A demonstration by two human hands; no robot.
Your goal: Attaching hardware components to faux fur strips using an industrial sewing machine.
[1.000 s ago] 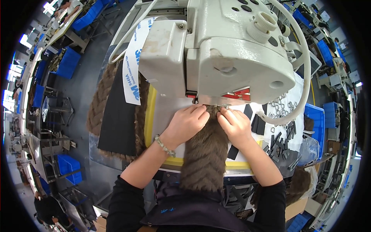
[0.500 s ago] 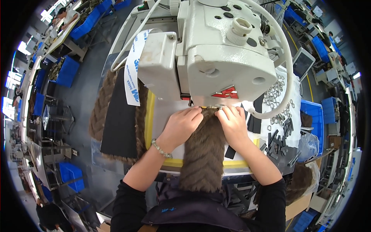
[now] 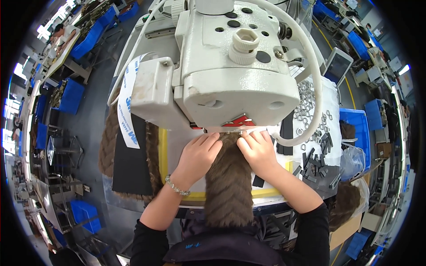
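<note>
A long strip of brown fur [image 3: 229, 186] runs from beneath the head of a white sewing machine [image 3: 239, 93] down over the table's front edge toward my lap. My left hand [image 3: 198, 157] is closed at the far left corner of the strip, a beaded bracelet on its wrist. My right hand [image 3: 258, 153] pinches the far right corner, close under the machine head. Both sets of fingertips are near the needle area, which the machine head hides. A narrow light edge shows at the strip's far end between my fingers.
Left of the machine lie brown fur pieces [image 3: 106, 150] with a black panel [image 3: 132, 166]. On the right, metal rings [image 3: 306, 111] and short black strips [image 3: 314, 163] are scattered. A white hose [image 3: 317, 88] loops down beside the machine head. A blue bin [image 3: 357, 133] stands beyond.
My view has shifted, so the machine head sits lower and further left in the picture. Both hands keep their hold at the far end of the fur strip.
</note>
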